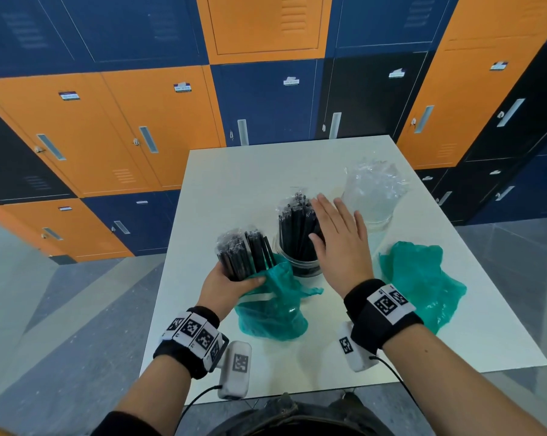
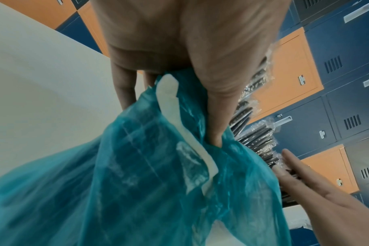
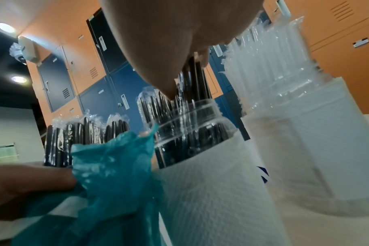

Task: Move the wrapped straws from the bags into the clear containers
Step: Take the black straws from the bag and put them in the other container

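The left hand (image 1: 226,286) grips a bundle of wrapped black straws (image 1: 245,251) through the mouth of a teal bag (image 1: 270,313), thumb pressed over the plastic, likely so the bundle stays gathered while the bag is peeled away. The right hand (image 1: 340,243) is flat, fingers straight, resting against the black straws (image 1: 295,228) that stand in the near clear container (image 1: 300,265), apparently holding them aside to leave room. Farther right on the desk (image 1: 234,171), a second clear container (image 1: 371,199) holds clear-wrapped straws, and another teal bag (image 1: 423,281) lies crumpled.

The right wrist view shows what the head view hides: white labels wrapping both container bodies and the threaded neck of the near one. The left wrist view shows a pale strip running along the held bag and the left thumb dug into its folds.
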Tool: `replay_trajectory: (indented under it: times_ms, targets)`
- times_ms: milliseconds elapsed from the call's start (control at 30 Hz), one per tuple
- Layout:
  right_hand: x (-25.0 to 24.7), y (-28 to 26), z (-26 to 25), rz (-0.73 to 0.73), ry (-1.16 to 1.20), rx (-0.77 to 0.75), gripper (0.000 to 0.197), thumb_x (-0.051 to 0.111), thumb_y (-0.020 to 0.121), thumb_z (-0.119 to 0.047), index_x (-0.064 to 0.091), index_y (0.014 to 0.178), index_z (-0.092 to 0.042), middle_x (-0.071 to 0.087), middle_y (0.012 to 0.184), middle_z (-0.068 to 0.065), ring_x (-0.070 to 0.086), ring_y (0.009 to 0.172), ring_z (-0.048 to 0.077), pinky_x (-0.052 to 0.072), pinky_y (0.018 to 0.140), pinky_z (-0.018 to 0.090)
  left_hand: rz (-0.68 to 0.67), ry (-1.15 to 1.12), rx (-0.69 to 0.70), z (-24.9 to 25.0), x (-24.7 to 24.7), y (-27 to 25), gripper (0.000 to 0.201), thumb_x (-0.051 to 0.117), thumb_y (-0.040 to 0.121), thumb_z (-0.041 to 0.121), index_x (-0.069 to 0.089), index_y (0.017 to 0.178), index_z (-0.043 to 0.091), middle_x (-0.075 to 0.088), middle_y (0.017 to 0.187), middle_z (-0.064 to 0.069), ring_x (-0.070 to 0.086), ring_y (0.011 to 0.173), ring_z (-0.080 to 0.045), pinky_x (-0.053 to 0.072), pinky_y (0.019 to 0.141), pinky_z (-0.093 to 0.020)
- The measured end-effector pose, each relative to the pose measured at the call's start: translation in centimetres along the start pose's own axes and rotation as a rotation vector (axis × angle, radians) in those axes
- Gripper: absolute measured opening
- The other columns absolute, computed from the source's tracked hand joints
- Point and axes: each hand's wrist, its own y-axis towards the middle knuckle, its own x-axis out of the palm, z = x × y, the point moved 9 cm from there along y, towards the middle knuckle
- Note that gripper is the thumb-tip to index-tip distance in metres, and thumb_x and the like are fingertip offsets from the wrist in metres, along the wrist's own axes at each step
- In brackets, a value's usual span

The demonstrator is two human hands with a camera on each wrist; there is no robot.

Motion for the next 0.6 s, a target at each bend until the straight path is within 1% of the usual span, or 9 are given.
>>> replay_trajectory:
  times_ms: [67, 133, 200, 267, 333, 367, 400, 500, 600]
  targets:
    - [0.0, -0.1, 0.0, 0.025, -0.061, 0.013, 0.052, 0.037, 0.101, -0.036, 0.029, 0.151, -0.024, 0.025, 0.159, -0.007, 0.02, 0.147, 0.024, 0.004, 0.118, 0.049, -0.001, 0.004, 0.004, 0.0, 0.0, 0.0, 0.05, 0.088, 0.068, 0.023, 0.062, 0.111, 0.021, 0.068, 0.096, 0.012, 0.063, 0.088, -0.003, 0.046, 0.075, -0.019]
    - [-1.0, 0.1, -0.4, 0.089, -0.072, 0.038, 0.049, 0.038, 0.098, -0.04, 0.04, 0.144, -0.023, 0.033, 0.154, -0.004, 0.023, 0.143, 0.029, 0.003, 0.116, 0.05, -0.002, 0.009, 0.008, 0.1, -0.1, 0.0, 0.048, 0.088, 0.069, 0.023, 0.062, 0.11, 0.022, 0.066, 0.094, 0.015, 0.061, 0.086, 0.002, 0.044, 0.07, -0.013]
    - [-2.9, 0.1, -1.5, 0.196, 0.002, 0.053, 0.038, 0.047, 0.094, -0.038, 0.054, 0.129, -0.025, 0.044, 0.142, 0.001, 0.032, 0.131, 0.028, 0.016, 0.111, 0.048, -0.007, 0.008, 0.009, 0.1, 0.0, -0.1, 0.047, 0.087, 0.069, 0.023, 0.064, 0.11, 0.021, 0.067, 0.094, 0.015, 0.06, 0.086, 0.004, 0.043, 0.068, -0.011]
    - [-4.2, 0.0, -3.4, 0.253, 0.13, -0.01, 0.025, 0.055, 0.09, -0.033, 0.063, 0.112, -0.025, 0.055, 0.121, -0.001, 0.042, 0.111, 0.023, 0.033, 0.096, 0.041, -0.004, -0.006, 0.011, -0.1, -0.2, 0.0, 0.048, 0.088, 0.069, 0.023, 0.067, 0.112, 0.019, 0.07, 0.098, 0.01, 0.064, 0.09, -0.002, 0.045, 0.069, -0.014]
    - [-3.6, -0.2, -5.5, 0.161, 0.285, -0.106, 0.017, 0.057, 0.09, -0.028, 0.065, 0.102, -0.02, 0.059, 0.102, -0.003, 0.051, 0.095, 0.018, 0.044, 0.086, 0.038, 0.003, -0.011, 0.014, -0.1, -0.4, -0.2, 0.049, 0.088, 0.068, 0.021, 0.068, 0.112, 0.017, 0.072, 0.099, 0.007, 0.065, 0.09, -0.004, 0.046, 0.068, -0.014]
    - [-2.8, -0.3, -6.2, 0.076, 0.36, -0.114, 0.017, 0.057, 0.091, -0.027, 0.065, 0.104, -0.019, 0.059, 0.098, -0.004, 0.055, 0.091, 0.015, 0.048, 0.083, 0.036, 0.003, -0.012, 0.016, -0.1, -0.4, -0.2, 0.048, 0.088, 0.068, 0.02, 0.068, 0.111, 0.017, 0.072, 0.099, 0.007, 0.064, 0.089, -0.002, 0.045, 0.067, -0.013]
    - [-1.6, -0.5, -6.6, -0.023, 0.41, -0.089, 0.02, 0.057, 0.092, -0.027, 0.063, 0.11, -0.019, 0.059, 0.101, -0.005, 0.057, 0.09, 0.013, 0.05, 0.082, 0.034, 0.001, -0.019, 0.018, 0.0, -0.4, -0.3, 0.047, 0.088, 0.068, 0.019, 0.068, 0.111, 0.016, 0.072, 0.098, 0.007, 0.064, 0.088, -0.002, 0.045, 0.067, -0.014]
    - [1.9, -1.0, -7.0, -0.286, 0.418, 0.013, 0.046, 0.057, 0.094, -0.035, 0.047, 0.137, -0.022, 0.056, 0.126, -0.003, 0.058, 0.109, 0.013, 0.048, 0.093, 0.032, -0.016, -0.058, 0.015, -0.1, -0.3, -0.5, 0.047, 0.088, 0.067, 0.017, 0.07, 0.11, 0.017, 0.074, 0.097, 0.006, 0.067, 0.09, -0.006, 0.048, 0.071, -0.018]
    - [3.7, -1.1, -7.5, -0.388, 0.497, 0.069, 0.056, 0.06, 0.093, -0.032, 0.04, 0.144, -0.019, 0.05, 0.14, 0.003, 0.049, 0.126, 0.019, 0.04, 0.105, 0.031, -0.026, -0.067, 0.004, -0.3, -0.2, -0.7, 0.046, 0.088, 0.067, 0.019, 0.07, 0.109, 0.017, 0.074, 0.096, 0.005, 0.069, 0.092, -0.012, 0.05, 0.074, -0.022]
